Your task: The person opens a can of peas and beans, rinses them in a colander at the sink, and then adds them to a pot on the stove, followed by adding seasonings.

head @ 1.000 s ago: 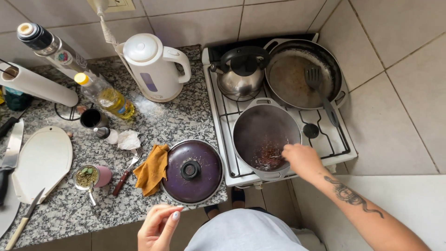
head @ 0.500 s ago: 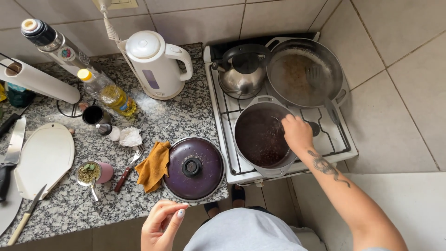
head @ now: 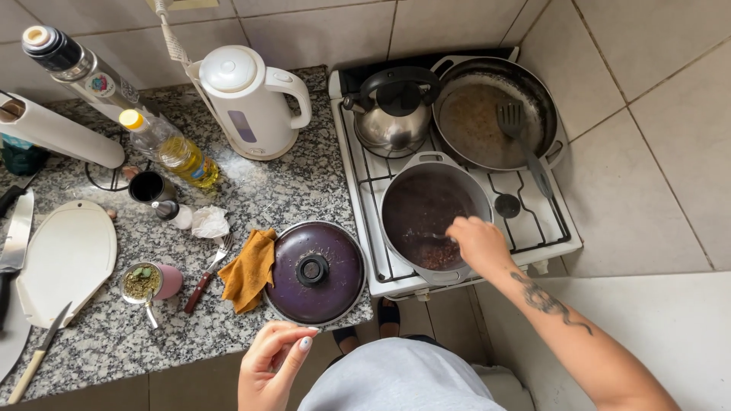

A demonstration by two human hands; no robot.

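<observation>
A dark pot (head: 426, 199) with reddish-brown food at its bottom stands on the front left burner of the white stove (head: 560, 236). My right hand (head: 477, 244) reaches over the pot's near right side and grips a thin metal utensil (head: 429, 236) whose tip is in the food. My left hand (head: 272, 359) hovers low near my body, just in front of the counter edge, fingers loosely curled and holding nothing. The pot's purple lid (head: 315, 270) lies on the granite counter (head: 297, 190) next to the stove.
A kettle (head: 394, 114) and a frying pan (head: 487, 114) with a black spatula (head: 518, 137) sit on the back burners. On the counter are a white electric kettle (head: 247, 103), oil bottle (head: 171, 148), yellow cloth (head: 250, 268), fork (head: 207, 270), pink cup (head: 152, 281), cutting board (head: 65, 259) and knives (head: 38, 354).
My right hand has swung from the pot's front edge to its far right side and back toward the front, moving the utensil through the food. The left hand stays in place.
</observation>
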